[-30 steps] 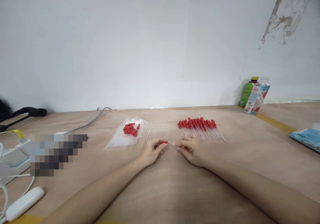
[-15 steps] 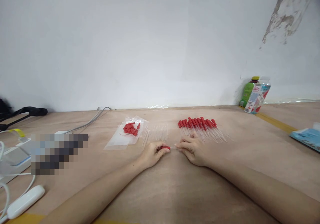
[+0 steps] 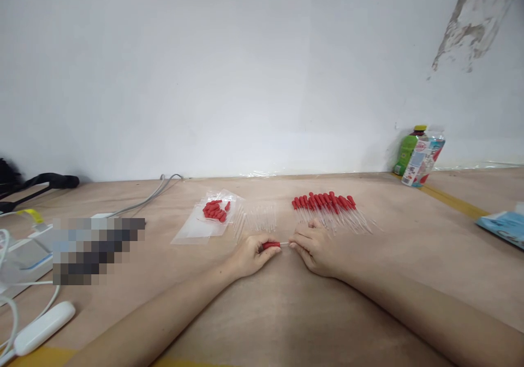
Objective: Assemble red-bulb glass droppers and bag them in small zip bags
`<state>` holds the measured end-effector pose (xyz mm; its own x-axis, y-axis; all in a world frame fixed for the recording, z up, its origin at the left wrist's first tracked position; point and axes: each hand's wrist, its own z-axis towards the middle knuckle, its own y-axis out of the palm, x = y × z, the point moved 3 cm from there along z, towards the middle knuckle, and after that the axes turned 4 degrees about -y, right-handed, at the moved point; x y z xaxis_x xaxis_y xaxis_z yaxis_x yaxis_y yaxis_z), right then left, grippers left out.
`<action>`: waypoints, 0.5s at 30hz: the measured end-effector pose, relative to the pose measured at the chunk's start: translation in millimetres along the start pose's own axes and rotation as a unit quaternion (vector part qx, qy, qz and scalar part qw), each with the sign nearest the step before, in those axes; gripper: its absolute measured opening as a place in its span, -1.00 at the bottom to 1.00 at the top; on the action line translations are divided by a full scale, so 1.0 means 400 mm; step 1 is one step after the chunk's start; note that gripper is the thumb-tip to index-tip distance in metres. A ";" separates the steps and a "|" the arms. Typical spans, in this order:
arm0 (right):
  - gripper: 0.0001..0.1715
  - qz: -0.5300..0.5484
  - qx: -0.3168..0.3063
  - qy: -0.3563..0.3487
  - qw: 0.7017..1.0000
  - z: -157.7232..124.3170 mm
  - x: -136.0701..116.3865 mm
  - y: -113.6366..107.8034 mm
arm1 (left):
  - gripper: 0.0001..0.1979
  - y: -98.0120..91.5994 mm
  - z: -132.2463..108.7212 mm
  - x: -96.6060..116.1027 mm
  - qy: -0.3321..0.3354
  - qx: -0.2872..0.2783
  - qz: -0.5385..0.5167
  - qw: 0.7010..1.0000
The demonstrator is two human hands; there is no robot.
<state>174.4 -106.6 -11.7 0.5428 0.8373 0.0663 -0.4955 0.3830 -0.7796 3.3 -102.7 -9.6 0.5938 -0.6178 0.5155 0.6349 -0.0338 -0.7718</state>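
Observation:
My left hand [image 3: 251, 253] is closed on a red rubber bulb [image 3: 271, 245], held level just above or on the table. A thin clear dropper tube [image 3: 285, 244] runs from the bulb's right end into the fingers of my right hand [image 3: 314, 247], which pinch it. The tube's far end is hidden by those fingers. Behind my left hand lie loose clear tubes [image 3: 262, 217]. Left of them, loose red bulbs [image 3: 213, 210] rest on a clear plastic bag [image 3: 192, 230]. Behind my right hand lies a row of droppers with red bulbs [image 3: 323, 200], tubes pointing toward me.
A power strip [image 3: 24, 263] with cables and a white handheld piece [image 3: 45, 328] lie at the left. At the back right stand a green bottle [image 3: 405, 151] and a printed carton-like bottle [image 3: 421, 162]. A blue packet [image 3: 501, 226] is at the right edge.
Both hands stay nearly in place, the bulb and tube still between them. The whole view has shifted very slightly.

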 end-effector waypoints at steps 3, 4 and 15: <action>-0.72 -0.005 -0.012 0.003 1.000 0.003 -0.006 0.002 | -0.79 0.002 -0.003 0.003 0.014 -0.003 0.011 1.000; -0.71 -0.004 -0.015 0.006 1.000 0.005 -0.008 0.002 | -0.78 0.003 -0.004 0.003 0.019 -0.004 0.014 1.000; -0.68 0.015 -0.063 0.067 0.996 0.023 -0.009 0.000 | -0.80 0.007 0.007 -0.012 0.076 0.029 0.024 0.996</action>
<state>166.3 -105.9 -6.3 0.6181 0.7853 -0.0355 -0.4284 0.2987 -0.8528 3.6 -97.6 -13.2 0.5457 -0.7293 0.4127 0.6370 0.0410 -0.7698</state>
